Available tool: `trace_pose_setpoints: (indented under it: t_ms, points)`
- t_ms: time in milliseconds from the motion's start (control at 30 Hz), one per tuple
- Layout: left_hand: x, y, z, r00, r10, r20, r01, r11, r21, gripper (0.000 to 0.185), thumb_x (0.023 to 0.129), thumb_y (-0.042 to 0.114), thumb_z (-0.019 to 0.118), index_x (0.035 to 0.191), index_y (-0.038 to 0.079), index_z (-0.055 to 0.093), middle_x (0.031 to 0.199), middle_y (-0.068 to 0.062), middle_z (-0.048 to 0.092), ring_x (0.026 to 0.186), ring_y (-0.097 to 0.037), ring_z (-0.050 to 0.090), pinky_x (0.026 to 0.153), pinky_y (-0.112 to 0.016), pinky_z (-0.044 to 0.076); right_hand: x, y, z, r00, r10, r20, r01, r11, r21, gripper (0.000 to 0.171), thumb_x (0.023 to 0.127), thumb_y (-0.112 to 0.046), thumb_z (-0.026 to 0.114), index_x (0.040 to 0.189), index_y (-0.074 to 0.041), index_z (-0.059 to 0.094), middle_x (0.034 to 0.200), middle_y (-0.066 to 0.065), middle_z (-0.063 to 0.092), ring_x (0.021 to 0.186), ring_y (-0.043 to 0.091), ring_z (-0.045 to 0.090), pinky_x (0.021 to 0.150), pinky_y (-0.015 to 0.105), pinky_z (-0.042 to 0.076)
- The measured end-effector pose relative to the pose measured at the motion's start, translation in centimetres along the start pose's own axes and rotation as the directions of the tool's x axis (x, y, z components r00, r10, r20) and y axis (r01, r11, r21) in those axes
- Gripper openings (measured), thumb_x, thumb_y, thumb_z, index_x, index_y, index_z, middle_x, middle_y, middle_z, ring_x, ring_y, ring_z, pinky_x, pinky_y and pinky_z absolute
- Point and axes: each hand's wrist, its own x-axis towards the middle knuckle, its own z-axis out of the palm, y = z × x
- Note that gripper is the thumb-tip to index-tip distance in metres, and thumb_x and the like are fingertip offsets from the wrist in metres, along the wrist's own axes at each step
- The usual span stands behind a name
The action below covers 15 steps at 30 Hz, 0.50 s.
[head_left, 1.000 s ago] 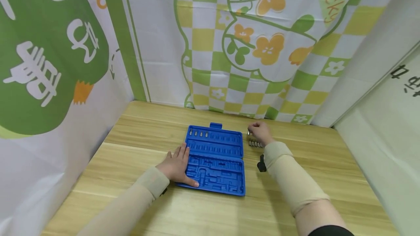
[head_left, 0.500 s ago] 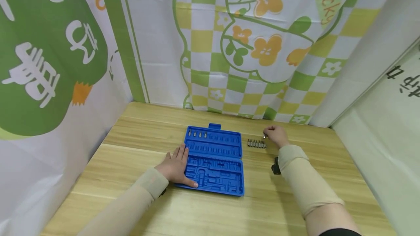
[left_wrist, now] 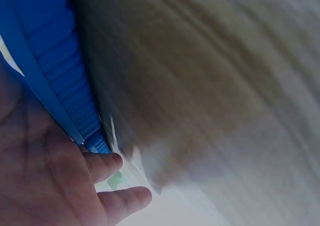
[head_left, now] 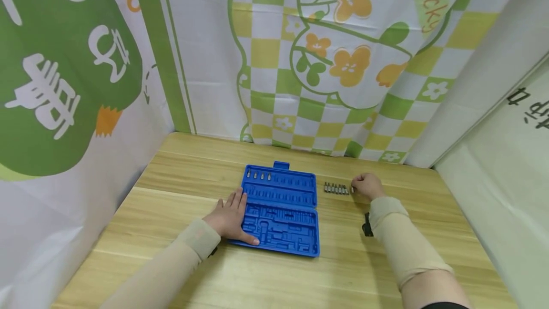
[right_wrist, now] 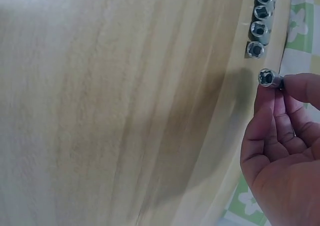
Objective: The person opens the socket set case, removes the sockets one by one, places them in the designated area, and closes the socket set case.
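Observation:
A blue plastic tool case [head_left: 280, 228] lies unfolded on the table, its moulded slots facing up. My left hand [head_left: 227, 218] rests on its left edge, fingers spread and thumb over the near rim; the left wrist view shows the palm and fingers [left_wrist: 125, 201] beside the blue wall. To the right of the case, my right hand [head_left: 369, 186] pinches a small silver socket bit [right_wrist: 270, 78] between thumb and fingertips. It is just off the right end of a row of socket bits [head_left: 336, 188] standing on the wood. Several more bits [head_left: 262, 176] sit in the upper-left slots.
The wooden table [head_left: 274, 280] runs back to a patterned curtain [head_left: 296, 80]. White sheets [head_left: 493, 156] close off the right side, and a green-and-white printed sheet [head_left: 86, 156] the left. The case's latch tab [head_left: 281, 165] points toward the curtain.
My right hand has moved right, from above the row to past its right end, then lowered toward the table with the socket bit. The left hand and case stay put.

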Motion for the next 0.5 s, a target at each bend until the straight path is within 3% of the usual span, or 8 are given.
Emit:
trace_pose_setpoints:
  t_ms: [133, 267, 367, 500]
  points:
    - [0.03, 0.05, 0.04, 1.000, -0.007, 0.001, 0.007, 1.000, -0.004, 0.140, 0.073, 0.080, 0.074, 0.163, -0.005, 0.011, 0.170, -0.025, 0.002, 0.155, -0.043, 0.009, 0.120, -0.065, 0.017, 0.03, 0.20, 0.31, 1.000, 0.008, 0.015, -0.008, 1.000, 0.004, 0.022, 0.095, -0.010, 0.055, 0.087, 0.005, 0.070, 0.079, 0.009, 0.068, 0.064, 0.019, 0.049, 0.061, 0.032, 0.041]
    - [0.00, 0.17, -0.06, 1.000, -0.010, 0.005, 0.010, 1.000, -0.002, 0.139, 0.073, 0.080, 0.074, 0.163, -0.005, 0.011, 0.170, -0.025, 0.003, 0.155, -0.042, 0.009, 0.120, -0.064, 0.018, 0.08, 0.35, 0.44, 0.999, 0.013, 0.030, -0.013, 1.000, -0.020, 0.022, 0.095, -0.010, 0.055, 0.087, 0.004, 0.070, 0.084, 0.013, 0.070, 0.080, 0.032, 0.061, 0.077, 0.044, 0.051]
    - [-0.13, 0.27, -0.16, 1.000, -0.005, 0.005, 0.005, 1.000, 0.000, 0.139, 0.073, 0.080, 0.074, 0.163, -0.006, 0.011, 0.170, -0.025, 0.003, 0.155, -0.043, 0.010, 0.120, -0.064, 0.018, 0.10, 0.45, 0.59, 0.999, 0.018, 0.034, -0.016, 0.999, -0.041, 0.022, 0.096, -0.010, 0.055, 0.089, 0.004, 0.070, 0.088, 0.016, 0.071, 0.093, 0.040, 0.065, 0.090, 0.055, 0.051]
    - [-0.22, 0.26, -0.22, 1.000, -0.003, 0.001, 0.003, 1.000, 0.000, 0.139, 0.074, 0.080, 0.074, 0.163, -0.006, 0.012, 0.169, -0.026, 0.003, 0.155, -0.043, 0.010, 0.120, -0.064, 0.019, 0.12, 0.25, 0.74, 1.000, 0.003, 0.024, -0.002, 0.999, -0.048, 0.021, 0.095, -0.009, 0.056, 0.087, 0.005, 0.070, 0.085, 0.015, 0.070, 0.092, 0.040, 0.065, 0.090, 0.055, 0.051]
